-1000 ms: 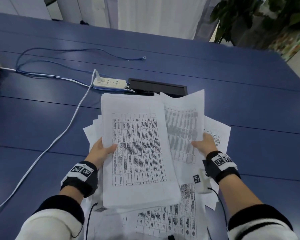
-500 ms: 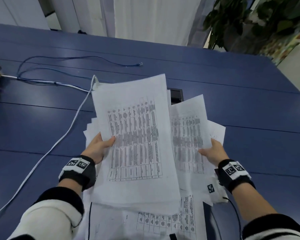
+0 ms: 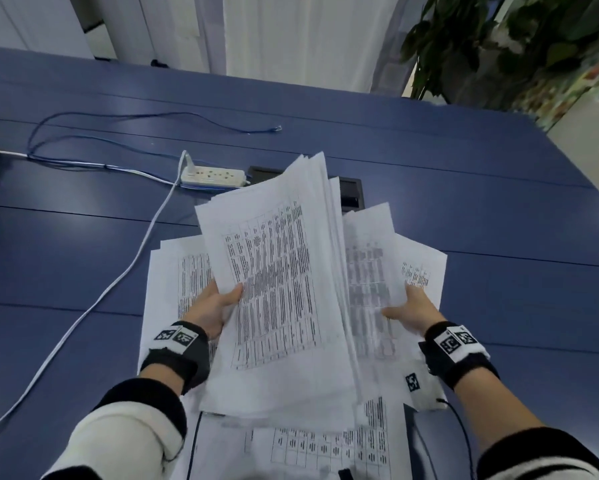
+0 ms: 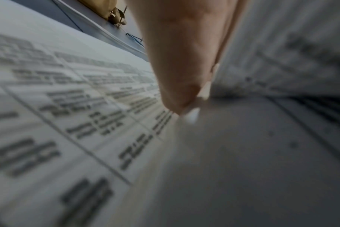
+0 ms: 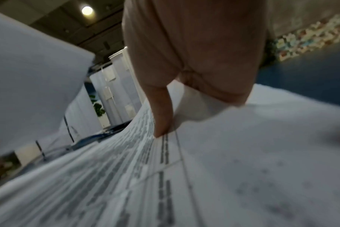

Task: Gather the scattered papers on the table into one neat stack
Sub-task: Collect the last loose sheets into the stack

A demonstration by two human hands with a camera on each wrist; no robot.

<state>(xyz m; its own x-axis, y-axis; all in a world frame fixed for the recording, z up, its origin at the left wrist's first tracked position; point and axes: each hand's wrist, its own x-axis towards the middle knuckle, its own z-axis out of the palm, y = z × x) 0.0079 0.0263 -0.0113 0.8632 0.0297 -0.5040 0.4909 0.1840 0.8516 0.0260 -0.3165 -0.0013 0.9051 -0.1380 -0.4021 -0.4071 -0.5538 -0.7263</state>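
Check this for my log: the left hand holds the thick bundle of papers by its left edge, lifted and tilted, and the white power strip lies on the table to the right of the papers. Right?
One error. In the head view the power strip lies beyond the bundle of papers, toward the left, not the right. The left hand does hold the bundle by its left edge, lifted and tilted.

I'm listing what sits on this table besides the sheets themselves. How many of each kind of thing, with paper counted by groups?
Held bundle of papers: 1
Loose spread of papers on the table: 1
Power strip: 1
White cable: 1
Blue cable: 1
Black cable hatch: 1
Total: 6
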